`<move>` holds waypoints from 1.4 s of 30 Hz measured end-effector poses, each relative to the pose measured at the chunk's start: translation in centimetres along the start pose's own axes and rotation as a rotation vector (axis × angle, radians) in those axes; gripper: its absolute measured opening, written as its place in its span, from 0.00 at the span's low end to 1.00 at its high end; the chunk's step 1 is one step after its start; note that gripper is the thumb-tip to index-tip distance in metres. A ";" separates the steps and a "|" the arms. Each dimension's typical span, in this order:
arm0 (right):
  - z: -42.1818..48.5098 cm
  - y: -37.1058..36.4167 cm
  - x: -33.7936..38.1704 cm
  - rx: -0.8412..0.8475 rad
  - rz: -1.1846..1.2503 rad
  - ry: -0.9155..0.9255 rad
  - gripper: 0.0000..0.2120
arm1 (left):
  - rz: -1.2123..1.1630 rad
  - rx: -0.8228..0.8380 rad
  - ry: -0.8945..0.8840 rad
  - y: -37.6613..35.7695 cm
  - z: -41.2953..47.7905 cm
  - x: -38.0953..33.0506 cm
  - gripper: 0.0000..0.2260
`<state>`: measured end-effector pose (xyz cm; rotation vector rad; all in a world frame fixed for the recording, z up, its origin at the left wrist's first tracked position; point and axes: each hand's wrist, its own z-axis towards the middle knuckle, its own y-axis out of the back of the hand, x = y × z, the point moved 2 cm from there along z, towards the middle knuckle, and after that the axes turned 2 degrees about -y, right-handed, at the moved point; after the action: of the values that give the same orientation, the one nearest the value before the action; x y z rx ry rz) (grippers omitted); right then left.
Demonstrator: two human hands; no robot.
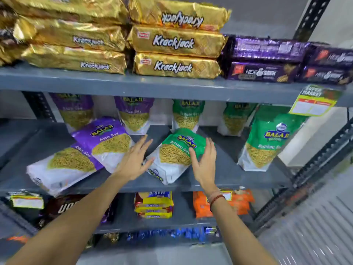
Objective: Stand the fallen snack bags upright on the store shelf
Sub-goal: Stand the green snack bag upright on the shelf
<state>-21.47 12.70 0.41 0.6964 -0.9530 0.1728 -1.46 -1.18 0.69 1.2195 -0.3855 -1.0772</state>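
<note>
Shelf (229,178) holds three fallen bags, five upright.

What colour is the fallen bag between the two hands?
Green top, white bottom: the fallen Ratlami Sev bag, head view.

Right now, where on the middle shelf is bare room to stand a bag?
Bare grey shelf lies between the fallen green Ratlami Sev bag and the upright green bag. The left is crowded with two fallen purple Aloo Sev bags.
</note>
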 end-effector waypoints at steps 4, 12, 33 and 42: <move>0.5 -2.8 -2.8 0.148 0.287 -0.616 0.30 | -0.278 0.264 0.355 -2.2 4.6 0.5 0.36; -0.3 -5.9 -2.9 0.423 0.612 -0.857 0.26 | -0.671 0.442 0.804 -6.5 6.9 1.8 0.31; 3.9 -1.4 -3.5 0.432 0.606 -0.330 0.31 | -1.092 0.114 0.492 -5.2 6.7 -0.1 0.12; 8.2 2.1 -6.1 0.450 0.453 -0.259 0.36 | -1.066 -0.033 0.367 -7.7 8.9 -4.1 0.14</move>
<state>-31.57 10.23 -0.27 0.9196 -1.3323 0.7276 -13.55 -2.46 -1.82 1.5865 0.6511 -1.6759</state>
